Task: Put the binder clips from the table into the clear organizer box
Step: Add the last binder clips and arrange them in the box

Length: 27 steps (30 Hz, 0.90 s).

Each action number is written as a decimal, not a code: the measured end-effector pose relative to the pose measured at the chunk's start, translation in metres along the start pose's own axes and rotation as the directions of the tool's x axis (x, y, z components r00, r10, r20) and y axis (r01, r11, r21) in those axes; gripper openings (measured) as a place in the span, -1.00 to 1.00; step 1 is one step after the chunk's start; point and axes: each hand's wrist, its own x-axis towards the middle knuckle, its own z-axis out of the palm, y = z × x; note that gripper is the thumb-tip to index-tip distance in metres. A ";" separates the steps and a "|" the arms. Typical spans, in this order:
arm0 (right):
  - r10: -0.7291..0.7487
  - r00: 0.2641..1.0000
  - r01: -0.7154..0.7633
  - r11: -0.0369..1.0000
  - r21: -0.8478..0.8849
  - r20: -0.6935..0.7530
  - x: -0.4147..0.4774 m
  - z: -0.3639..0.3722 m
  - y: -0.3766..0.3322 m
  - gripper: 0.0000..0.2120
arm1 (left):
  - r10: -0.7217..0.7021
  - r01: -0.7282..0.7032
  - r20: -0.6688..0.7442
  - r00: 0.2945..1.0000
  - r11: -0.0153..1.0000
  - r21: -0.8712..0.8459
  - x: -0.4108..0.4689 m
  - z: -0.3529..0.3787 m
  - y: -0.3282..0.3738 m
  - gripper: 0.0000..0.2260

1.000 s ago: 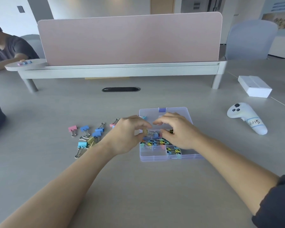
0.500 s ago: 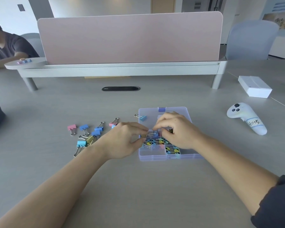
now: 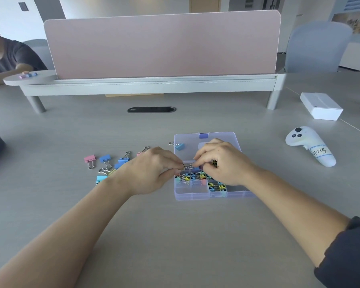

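Binder clip (image 3: 188,165): was pinched between both hands, just above the clear organizer box (image 3: 192,196).
Left hand (image 3: 152,171): fingertips gripped one end.
Right hand (image 3: 222,163): fingertips gripped the other end.
Risk: it could have sprung loose and scattered the packed clips (image 3: 195,177), because the compartments looked crowded.

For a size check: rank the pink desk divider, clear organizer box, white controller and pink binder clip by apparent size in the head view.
1. pink desk divider
2. clear organizer box
3. white controller
4. pink binder clip
No ties.
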 end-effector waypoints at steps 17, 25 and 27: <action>-0.050 0.998 0.049 0.999 -0.017 -0.046 -0.003 0.000 -0.003 -0.66 | 0.067 -0.075 0.075 0.995 0.992 0.105 -0.004 -0.002 0.002 -0.69; -0.051 0.995 0.051 0.999 -0.010 -0.081 -0.003 -0.005 -0.003 -0.68 | 0.087 -0.090 0.076 0.993 0.995 0.049 -0.007 0.001 0.000 -0.68; -0.057 0.993 0.057 0.998 0.002 -0.101 -0.004 -0.007 -0.002 -0.70 | 0.080 -0.082 0.076 0.994 0.996 0.028 -0.009 0.001 0.000 -0.68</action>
